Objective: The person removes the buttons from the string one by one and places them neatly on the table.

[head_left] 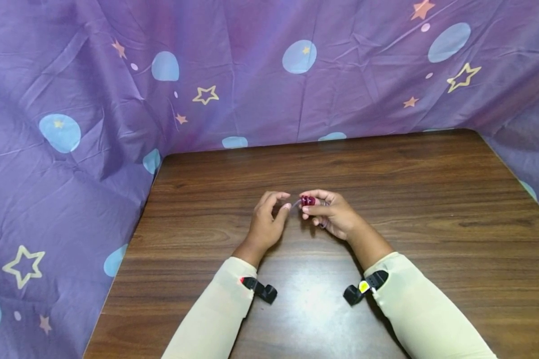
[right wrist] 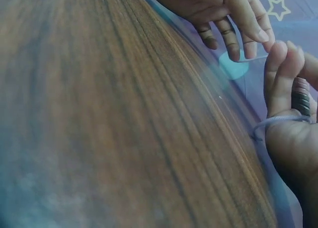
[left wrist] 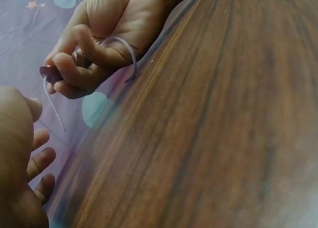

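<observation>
Head view, near to far: left sleeve (head_left: 215, 309) at 7 o'clock, right sleeve (head_left: 426, 304) at 5, both cream. Each cuff had a black wrist camera (head_left: 364, 288).

Left hand (head_left: 267, 219): released, thumb apart from index, nothing grasped. Right hand (head_left: 334, 214): grasping, small red beads (head_left: 308, 201) pinched between thumb and fingers, held up above the table (head_left: 197, 182). Bead count was too small to read.

Key relation: beads sat at 3 o'clock from the left thumb tip, near but apart; from the right palm they were at 10. Row's long axis ran about 9–3, one end facing the left hand. Right hand had the beads; left hand was nearer the short end of string (head_left: 296, 203), which left the beads toward 8. Couldn't tell if the string touched the left thumb; left wrist view showed that end hanging loose. The rest looped by the right palm and dangled.

Pose: right fingers pointed to 10, left fingers to 1, palms turned inward, forearms slanted toward each other.

Far: brown wood tabletop ran up to 12, purple curtain (head_left: 251, 30) with stars hung behind it and along 9.
</observation>
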`<move>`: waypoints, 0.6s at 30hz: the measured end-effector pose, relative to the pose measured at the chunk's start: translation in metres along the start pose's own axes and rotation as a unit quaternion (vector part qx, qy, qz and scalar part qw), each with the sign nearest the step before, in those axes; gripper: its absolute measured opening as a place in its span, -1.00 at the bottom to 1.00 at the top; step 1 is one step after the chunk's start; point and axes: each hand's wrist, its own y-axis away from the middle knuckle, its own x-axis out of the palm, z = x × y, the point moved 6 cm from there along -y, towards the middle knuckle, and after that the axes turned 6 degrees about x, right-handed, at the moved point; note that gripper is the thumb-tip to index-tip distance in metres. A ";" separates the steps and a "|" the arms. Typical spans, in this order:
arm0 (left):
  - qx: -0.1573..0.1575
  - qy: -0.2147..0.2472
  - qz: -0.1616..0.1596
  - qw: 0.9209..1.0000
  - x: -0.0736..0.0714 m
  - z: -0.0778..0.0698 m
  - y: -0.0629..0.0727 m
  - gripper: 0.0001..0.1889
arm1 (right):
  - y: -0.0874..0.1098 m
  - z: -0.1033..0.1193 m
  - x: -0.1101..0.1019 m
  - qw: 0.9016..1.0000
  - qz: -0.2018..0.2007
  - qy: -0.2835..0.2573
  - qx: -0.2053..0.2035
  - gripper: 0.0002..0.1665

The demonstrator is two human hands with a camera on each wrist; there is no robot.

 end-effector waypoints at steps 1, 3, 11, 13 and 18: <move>0.000 -0.001 0.000 1.000 0.000 0.000 0.000 -0.74 | 0.001 0.000 0.000 1.000 0.007 -0.011 0.000 -0.57; 0.000 -0.003 0.000 1.000 0.000 0.000 -0.001 -0.74 | 0.001 0.001 0.001 0.999 0.023 -0.027 0.001 -0.54; 0.004 -0.006 -0.005 1.000 0.000 0.000 0.000 -0.75 | 0.001 0.000 0.002 0.997 0.047 -0.059 -0.007 -0.62; 0.004 -0.009 -0.007 1.000 0.000 -0.001 0.000 -0.75 | 0.001 0.000 0.001 0.998 0.038 -0.056 -0.009 -0.59; 0.010 -0.010 -0.011 1.000 -0.001 -0.002 0.000 -0.76 | 0.000 0.001 0.001 0.999 0.011 -0.037 -0.013 -0.48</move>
